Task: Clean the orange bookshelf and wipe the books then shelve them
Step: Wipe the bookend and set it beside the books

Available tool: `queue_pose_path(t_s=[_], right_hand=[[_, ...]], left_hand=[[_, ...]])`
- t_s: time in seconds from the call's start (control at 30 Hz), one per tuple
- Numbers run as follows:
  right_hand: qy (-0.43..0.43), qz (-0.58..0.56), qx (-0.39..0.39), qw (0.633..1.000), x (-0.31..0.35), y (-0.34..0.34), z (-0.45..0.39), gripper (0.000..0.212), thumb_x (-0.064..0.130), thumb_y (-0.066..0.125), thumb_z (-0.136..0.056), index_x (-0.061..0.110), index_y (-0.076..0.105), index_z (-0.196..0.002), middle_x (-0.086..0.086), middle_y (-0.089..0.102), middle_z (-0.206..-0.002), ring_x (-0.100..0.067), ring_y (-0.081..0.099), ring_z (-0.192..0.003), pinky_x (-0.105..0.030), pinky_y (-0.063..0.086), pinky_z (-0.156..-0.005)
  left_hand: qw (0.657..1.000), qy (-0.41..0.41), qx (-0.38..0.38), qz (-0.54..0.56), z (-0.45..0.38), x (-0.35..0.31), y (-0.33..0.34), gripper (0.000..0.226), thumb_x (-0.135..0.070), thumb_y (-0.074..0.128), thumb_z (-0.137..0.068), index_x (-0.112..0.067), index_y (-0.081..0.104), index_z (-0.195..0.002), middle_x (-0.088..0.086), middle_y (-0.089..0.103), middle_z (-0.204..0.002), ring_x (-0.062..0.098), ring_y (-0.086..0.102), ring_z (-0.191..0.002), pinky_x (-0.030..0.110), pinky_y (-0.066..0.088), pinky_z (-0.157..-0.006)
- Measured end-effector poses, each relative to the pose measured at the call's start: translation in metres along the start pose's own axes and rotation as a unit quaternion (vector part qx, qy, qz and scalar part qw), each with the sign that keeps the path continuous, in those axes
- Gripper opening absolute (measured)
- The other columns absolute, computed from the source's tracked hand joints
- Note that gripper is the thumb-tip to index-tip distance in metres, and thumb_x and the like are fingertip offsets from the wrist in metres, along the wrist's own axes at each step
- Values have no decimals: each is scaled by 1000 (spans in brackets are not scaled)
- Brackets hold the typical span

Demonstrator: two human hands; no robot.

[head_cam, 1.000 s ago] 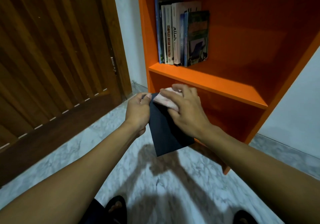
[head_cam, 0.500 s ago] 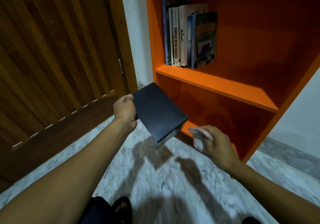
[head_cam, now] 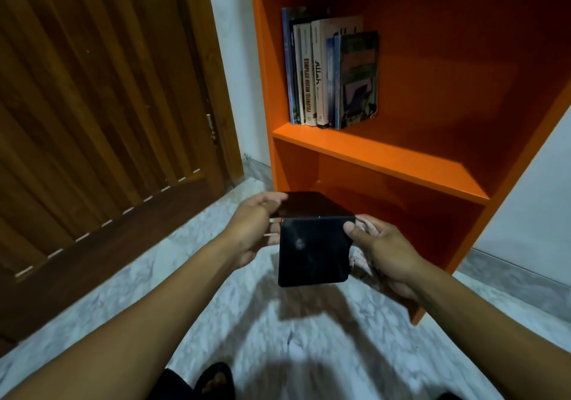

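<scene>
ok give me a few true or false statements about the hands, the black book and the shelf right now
1. Both hands hold the black book. True: the left hand grips its left side, the right hand its right edge.
2. The right hand also holds a light cloth. True.
3. The row of books lies flat on the floor. False: they stand upright on the orange bookshelf, at the left end of its board.
4. The black book is already shelved. False: it is held in front of the lower compartment.
5. The wooden door stands to the right of the bookshelf. False: it is on the left.
</scene>
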State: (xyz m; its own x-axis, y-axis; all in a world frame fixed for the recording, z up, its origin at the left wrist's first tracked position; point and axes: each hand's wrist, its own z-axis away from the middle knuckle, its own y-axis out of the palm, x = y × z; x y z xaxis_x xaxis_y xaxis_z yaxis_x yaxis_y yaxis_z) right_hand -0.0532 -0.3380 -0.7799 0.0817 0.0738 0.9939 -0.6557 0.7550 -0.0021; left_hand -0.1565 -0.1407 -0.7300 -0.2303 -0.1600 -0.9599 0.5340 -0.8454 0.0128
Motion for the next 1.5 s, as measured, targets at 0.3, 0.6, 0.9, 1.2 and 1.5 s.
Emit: queue_pose_path(t_s=[0.3,0.6,0.9,1.2,1.5], right_hand=[[38,-64,-154,985,10,-7,-5,16,11,54,-101,5,69,-106,-9,71,-83,-20,64,-61,-24,49,-46],[-186,335,-214,899,-4,29,-11,43,32,37,-106,28,41,-149,4,22,-163,-13,10,-151,-33,11,-121],[-285,398,-83,868,-9,61,4,53,34,24,-99,37,20,-152,15,10,-162,-7,-4,-152,-40,1,-124],[-391,440,7,808,-44,32,15,59,-1,33,-83,16,62,-132,-2,49,-148,-23,36,-139,-45,40,-107],[-336,350,-128,865,-45,1,11,47,-2,37,-81,16,71,-108,2,62,-113,-20,55,-103,-34,45,-86]], left_hand=[[987,59,123,-83,6,16,19,43,8,42,-99,-23,57,-124,1,67,-97,18,65,-90,36,54,-74],[990,25,122,63,13,16,48,54,15,37,-96,-18,51,-137,10,66,-119,26,64,-99,46,52,-87],[961,-44,180,206,16,3,48,69,-60,30,-101,-5,59,-130,19,68,-124,31,64,-118,49,43,-109],[991,-3,-11,135,2,-5,23,36,10,44,-96,-3,57,-127,24,63,-109,35,64,-98,50,55,-90],[994,97,-50,11,5,-6,1,30,5,47,-99,-5,62,-123,10,65,-108,19,64,-87,23,52,-54]])
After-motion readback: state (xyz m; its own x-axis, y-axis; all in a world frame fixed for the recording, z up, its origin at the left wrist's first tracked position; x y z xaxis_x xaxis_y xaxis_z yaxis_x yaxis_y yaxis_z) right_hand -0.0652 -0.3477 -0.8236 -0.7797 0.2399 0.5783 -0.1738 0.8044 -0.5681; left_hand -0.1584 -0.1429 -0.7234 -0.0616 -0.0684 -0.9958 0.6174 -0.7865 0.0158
